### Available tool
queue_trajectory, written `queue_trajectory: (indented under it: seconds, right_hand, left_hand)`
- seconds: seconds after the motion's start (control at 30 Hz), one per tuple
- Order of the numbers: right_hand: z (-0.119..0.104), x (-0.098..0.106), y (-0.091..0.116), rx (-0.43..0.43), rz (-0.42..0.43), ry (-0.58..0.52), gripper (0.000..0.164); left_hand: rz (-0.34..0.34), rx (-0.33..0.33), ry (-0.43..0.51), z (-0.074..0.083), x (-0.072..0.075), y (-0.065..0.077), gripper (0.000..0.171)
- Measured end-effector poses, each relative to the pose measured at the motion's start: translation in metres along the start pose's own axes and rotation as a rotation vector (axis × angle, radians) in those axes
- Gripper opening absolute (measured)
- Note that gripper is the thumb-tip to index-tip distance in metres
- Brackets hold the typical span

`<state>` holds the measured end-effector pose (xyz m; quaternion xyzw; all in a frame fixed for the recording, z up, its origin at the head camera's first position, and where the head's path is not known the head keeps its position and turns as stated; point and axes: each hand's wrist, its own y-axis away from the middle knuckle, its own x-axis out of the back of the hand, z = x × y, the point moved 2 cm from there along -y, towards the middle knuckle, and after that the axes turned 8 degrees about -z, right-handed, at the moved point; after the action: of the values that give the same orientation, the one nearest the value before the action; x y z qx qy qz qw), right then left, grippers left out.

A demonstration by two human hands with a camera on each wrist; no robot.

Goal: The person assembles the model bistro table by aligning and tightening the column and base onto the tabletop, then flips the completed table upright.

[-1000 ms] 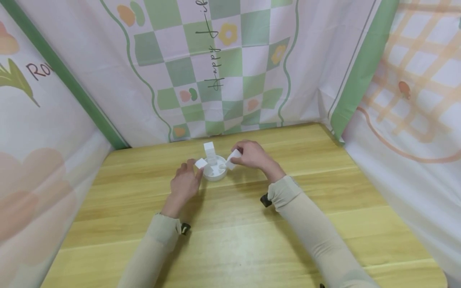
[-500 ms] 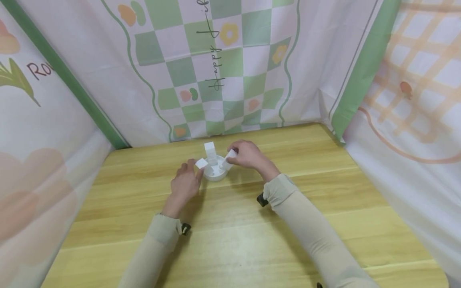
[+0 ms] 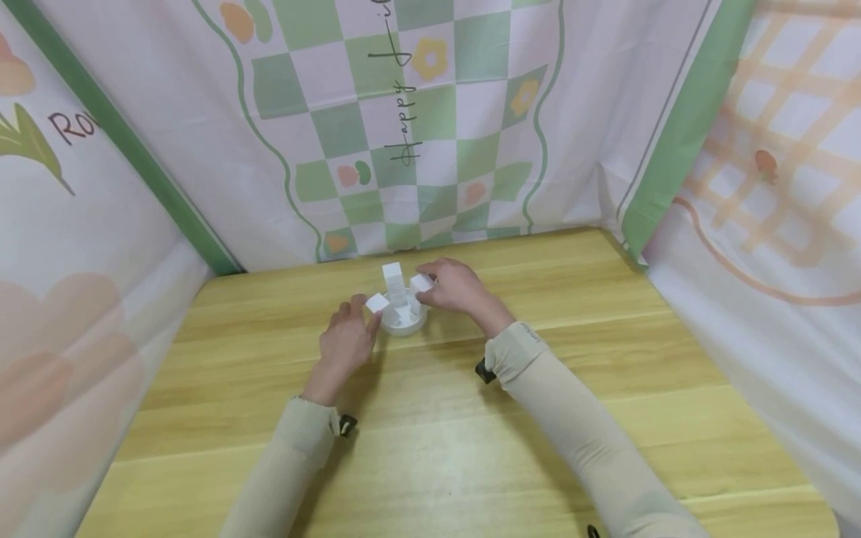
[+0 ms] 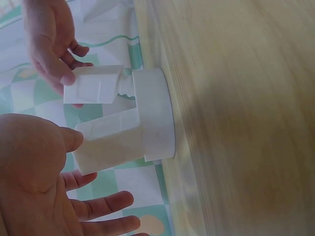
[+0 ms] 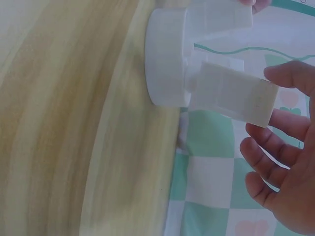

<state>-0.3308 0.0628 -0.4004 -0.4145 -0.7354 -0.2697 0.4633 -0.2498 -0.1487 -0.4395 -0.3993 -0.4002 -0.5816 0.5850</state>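
Observation:
A round white base [image 3: 404, 327] with a raised rim stands on the table. My left hand [image 3: 344, 347] pinches the outer end of a white rectangular block [image 4: 110, 140] between thumb and forefinger; its other fingers are spread. That block leans outward from the base. My right hand [image 3: 459, 288] pinches a second white block [image 5: 234, 93] at its top, over the base's right side. A narrower ridged neck [image 4: 126, 86] shows between this block and the base; whether it is seated I cannot tell. A third white block [image 3: 393, 275] rises from the back of the base, untouched.
The wooden table [image 3: 430, 448] extends toward the person and to both sides. Behind it hangs a green-and-white checked cloth [image 3: 417, 134]. Printed cloths also hang at left and right. A black strap part [image 3: 484, 370] shows at the right cuff, and another at the left.
My right hand has moved left with its block, which has gone from tilted outside the rim to more upright over the base. The left hand keeps its pinch and place.

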Motion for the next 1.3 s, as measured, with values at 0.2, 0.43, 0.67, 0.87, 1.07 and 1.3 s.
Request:
queue_trajectory:
  seconds: [0.2,0.43,0.67,0.87,1.07,1.3]
  right_hand:
    - [0.001,0.001,-0.002,0.001,-0.039,0.016,0.068]
    - [-0.001,0.000,-0.003,-0.001,-0.031,0.024,0.063]
    - [-0.001,-0.007,-0.005,0.072,-0.019,0.014,0.057]
    - [0.001,-0.008,-0.003,0.075,-0.005,0.017,0.058]
    - [0.001,-0.007,-0.005,-0.009,0.018,-0.031,0.053]
    - [0.004,-0.010,-0.006,0.011,0.021,-0.056,0.060]
  left_hand:
    - [0.000,-0.008,-0.006,0.000,0.001,0.000,0.049]
    - [0.002,-0.009,-0.008,0.000,0.000,-0.001,0.049]
    - [0.005,-0.010,-0.013,-0.001,-0.002,-0.002,0.049]
    - [0.003,-0.010,-0.007,-0.001,0.000,-0.001,0.049]
    - [0.004,-0.012,-0.008,0.000,0.001,-0.001,0.049]
    - [0.004,-0.010,-0.005,-0.001,0.000,-0.001,0.049]
